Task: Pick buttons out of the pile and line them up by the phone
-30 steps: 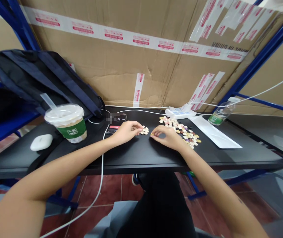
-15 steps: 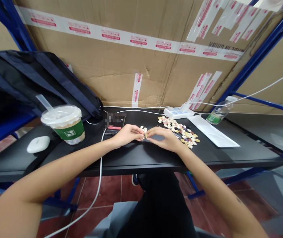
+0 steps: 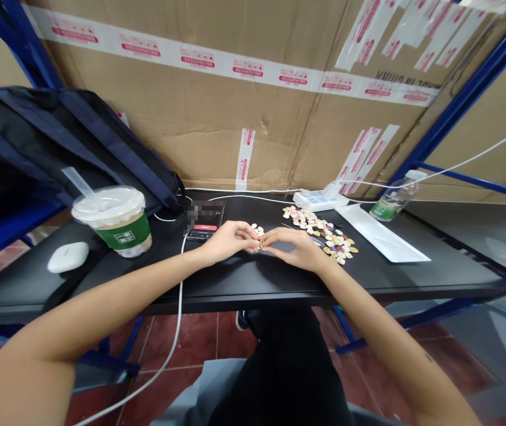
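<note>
Over the black table, my left hand (image 3: pixel 230 242) and my right hand (image 3: pixel 296 247) meet fingertip to fingertip. Between their pinched fingers is a small yellowish button (image 3: pixel 261 243), partly covered by the fingers. Just behind the fingertips lies a small group of cream buttons (image 3: pixel 257 229). A larger loose spread of buttons (image 3: pixel 319 226), cream, pink, yellow and purple, lies beyond and to the right of my right hand. Part of that spread is hidden by the hand.
A lidded drink cup (image 3: pixel 122 228) with a straw, a white earphone case (image 3: pixel 67 257) and a backpack (image 3: pixel 102 142) are on the left. A power strip (image 3: pixel 317 200), a white envelope (image 3: pixel 381 234) and a plastic bottle (image 3: pixel 397 198) stand right. A white cable (image 3: pixel 179 331) hangs over the table's front edge.
Both hands stay in nearly the same place. The button between the fingertips has turned slightly and shows a little more. The camera view has shifted very slightly.
</note>
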The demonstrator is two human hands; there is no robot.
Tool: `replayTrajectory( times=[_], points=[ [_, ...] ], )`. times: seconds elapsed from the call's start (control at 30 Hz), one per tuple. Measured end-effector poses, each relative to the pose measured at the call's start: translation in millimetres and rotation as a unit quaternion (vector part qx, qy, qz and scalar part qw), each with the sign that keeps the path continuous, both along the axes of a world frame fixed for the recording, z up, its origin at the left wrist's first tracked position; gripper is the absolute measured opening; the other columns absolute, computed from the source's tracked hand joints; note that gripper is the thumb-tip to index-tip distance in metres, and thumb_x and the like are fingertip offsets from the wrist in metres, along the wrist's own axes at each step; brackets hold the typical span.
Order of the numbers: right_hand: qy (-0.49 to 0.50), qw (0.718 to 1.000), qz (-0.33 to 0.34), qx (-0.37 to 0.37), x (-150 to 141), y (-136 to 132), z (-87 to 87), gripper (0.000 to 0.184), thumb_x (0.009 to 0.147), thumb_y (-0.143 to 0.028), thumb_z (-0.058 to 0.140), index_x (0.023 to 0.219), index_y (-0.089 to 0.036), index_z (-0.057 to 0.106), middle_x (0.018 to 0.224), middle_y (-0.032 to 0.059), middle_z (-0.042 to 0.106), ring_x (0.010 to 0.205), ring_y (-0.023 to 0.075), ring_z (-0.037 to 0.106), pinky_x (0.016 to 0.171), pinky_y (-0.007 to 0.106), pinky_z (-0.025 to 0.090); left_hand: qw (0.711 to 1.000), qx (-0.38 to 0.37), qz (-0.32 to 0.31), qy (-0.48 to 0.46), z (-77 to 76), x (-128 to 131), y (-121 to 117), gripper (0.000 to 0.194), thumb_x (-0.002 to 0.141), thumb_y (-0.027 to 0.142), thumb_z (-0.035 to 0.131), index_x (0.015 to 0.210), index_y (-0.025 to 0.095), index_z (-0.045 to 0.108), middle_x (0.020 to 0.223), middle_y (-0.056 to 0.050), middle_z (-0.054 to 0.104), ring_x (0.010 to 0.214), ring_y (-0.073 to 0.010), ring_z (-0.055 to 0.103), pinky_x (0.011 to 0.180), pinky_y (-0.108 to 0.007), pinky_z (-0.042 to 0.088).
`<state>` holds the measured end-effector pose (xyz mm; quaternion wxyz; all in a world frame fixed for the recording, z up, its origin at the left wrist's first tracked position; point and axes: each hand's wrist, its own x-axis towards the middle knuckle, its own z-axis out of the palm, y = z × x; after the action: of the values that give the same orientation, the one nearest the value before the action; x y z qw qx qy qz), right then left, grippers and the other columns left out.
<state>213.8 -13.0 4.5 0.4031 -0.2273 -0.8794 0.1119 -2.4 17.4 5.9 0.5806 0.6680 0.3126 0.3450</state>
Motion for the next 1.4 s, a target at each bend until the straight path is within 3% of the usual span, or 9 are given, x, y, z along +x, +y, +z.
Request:
replayTrajectory(
  times=[0.27,0.37,0.5,0.57,0.63,0.73,0.83,1.17,1.4],
  points=[
    [0.008,1.0,-0.006,0.0,-2,-4,0.3,0.008,0.09,-0.023,0.064,0.095,-0.022,0.07,0.095,0.0055,0.075,0.091,0.0187,0.071,0.085,0.034,0.057,0.998,0.057,-0.011,0.007,0.0,1,-4,0.02,0.078,0.023,0.075,0.086,0.009,0.064,0.076,-0.006,0.071,0.072,-0.0156,0.071,0.073,-0.03,0.058],
    [-0.021,0.998,-0.054,0.001,5,2,-1.4,0.01,0.092,-0.023,0.061,0.097,-0.022,0.069,0.098,0.0056,0.074,0.093,0.0188,0.069,0.086,0.035,0.056,0.982,0.168,0.02,0.085,1.1,-4,0,0.017,0.087,0.026,0.066,0.096,0.012,0.064,0.087,-0.007,0.07,0.076,-0.0162,0.069,0.074,-0.031,0.057],
    [-0.113,0.977,-0.18,0.016,19,13,-4.2,0.011,0.09,-0.021,0.059,0.095,-0.021,0.069,0.094,0.0054,0.073,0.089,0.0209,0.068,0.086,0.038,0.054,0.854,0.412,0.092,0.306,6.9,-15,2,0.016,0.092,0.018,0.054,0.102,0.015,0.066,0.103,-0.008,0.064,0.093,-0.0202,0.063,0.088,-0.036,0.051],
    [-0.148,0.962,-0.227,0.023,24,17,-5.0,0.01,0.089,-0.019,0.059,0.092,-0.02,0.069,0.093,0.0058,0.073,0.09,0.0225,0.068,0.088,0.041,0.053,0.806,0.448,0.086,0.378,8.5,-17,2,0.018,0.093,0.017,0.051,0.102,0.015,0.068,0.103,-0.009,0.063,0.097,-0.0222,0.062,0.09,-0.037,0.049],
    [-0.167,0.953,-0.249,0.033,24,17,-5.1,0.01,0.089,-0.02,0.06,0.09,-0.02,0.069,0.099,0.0073,0.072,0.097,0.0243,0.067,0.094,0.044,0.05,0.789,0.451,0.074,0.412,8.3,-17,1,0.019,0.093,0.017,0.052,0.099,0.015,0.069,0.1,-0.009,0.063,0.097,-0.0228,0.061,0.09,-0.037,0.048],
    [-0.175,0.955,-0.232,0.064,17,13,-3.6,0.014,0.092,-0.023,0.057,0.098,-0.021,0.07,0.117,0.0092,0.068,0.113,0.0257,0.062,0.101,0.046,0.046,0.801,0.443,0.058,0.397,7.1,-14,-1,0.016,0.091,0.018,0.054,0.093,0.015,0.069,0.096,-0.008,0.063,0.094,-0.022,0.061,0.088,-0.035,0.048],
    [-0.2,0.961,-0.178,0.075,8,7,-1.9,0.024,0.095,-0.025,0.052,0.113,-0.024,0.068,0.125,0.0091,0.064,0.117,0.0243,0.059,0.098,0.044,0.048,0.841,0.414,0.03,0.346,6.9,-11,-5,0.01,0.086,0.015,0.058,0.087,0.016,0.068,0.09,-0.006,0.064,0.087,-0.0192,0.062,0.082,-0.031,0.048],
    [-0.165,0.983,-0.071,-0.023,6,5,-3.0,0.023,0.094,-0.015,0.051,0.104,-0.021,0.07,0.103,0.0072,0.069,0.095,0.0189,0.066,0.088,0.033,0.052,0.951,0.226,-0.046,0.206,0.3,-8,-2,0.013,0.077,0.017,0.066,0.09,0.015,0.066,0.087,-0.003,0.069,0.076,-0.0134,0.064,0.073,-0.025,0.052],
    [-0.132,0.987,-0.053,-0.078,4,1,-0.4,0.025,0.091,-0.019,0.057,0.11,-0.022,0.071,0.1,0.0064,0.067,0.087,0.0169,0.065,0.081,0.03,0.054,0.982,0.129,-0.027,0.133,-1.3,-6,2,0.019,0.071,0.02,0.074,0.086,0.013,0.065,0.084,-0.005,0.069,0.078,-0.015,0.067,0.076,-0.029,0.055]
  ],
)
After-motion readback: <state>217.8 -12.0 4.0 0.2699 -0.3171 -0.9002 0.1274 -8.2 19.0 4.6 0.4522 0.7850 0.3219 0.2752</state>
